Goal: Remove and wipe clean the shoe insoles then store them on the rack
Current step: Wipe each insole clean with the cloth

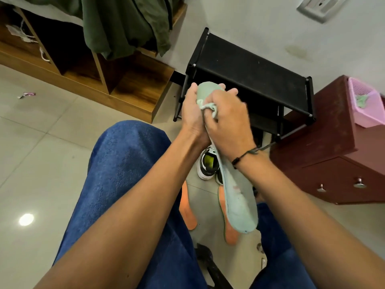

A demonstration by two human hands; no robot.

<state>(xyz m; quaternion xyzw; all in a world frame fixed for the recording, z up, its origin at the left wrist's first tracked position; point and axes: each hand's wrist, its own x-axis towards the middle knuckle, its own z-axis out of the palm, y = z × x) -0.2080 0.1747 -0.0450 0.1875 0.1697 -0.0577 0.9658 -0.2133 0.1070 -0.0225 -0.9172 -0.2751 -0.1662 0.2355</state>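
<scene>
A pale green insole (pixel 239 203) slants from in front of the black rack (pixel 256 74) down toward my lap. My left hand (pixel 192 113) grips its upper end from the left side. My right hand (pixel 227 119) presses a small pale green cloth (pixel 209 106) against the insole's upper part, fingers curled round the cloth. Two orange insoles lie on the floor between my knees, one on the left (pixel 187 207) and one on the right (pixel 229 232) partly under the green insole. A black and white shoe (pixel 208 163) stands on the floor below my hands.
A dark red cabinet (pixel 333 163) with a pink basket (pixel 366 101) on it stands right of the rack. A wooden shelf unit (pixel 125 84) with a green garment (pixel 125 24) hanging over it is at the left. My blue-jeaned legs fill the foreground.
</scene>
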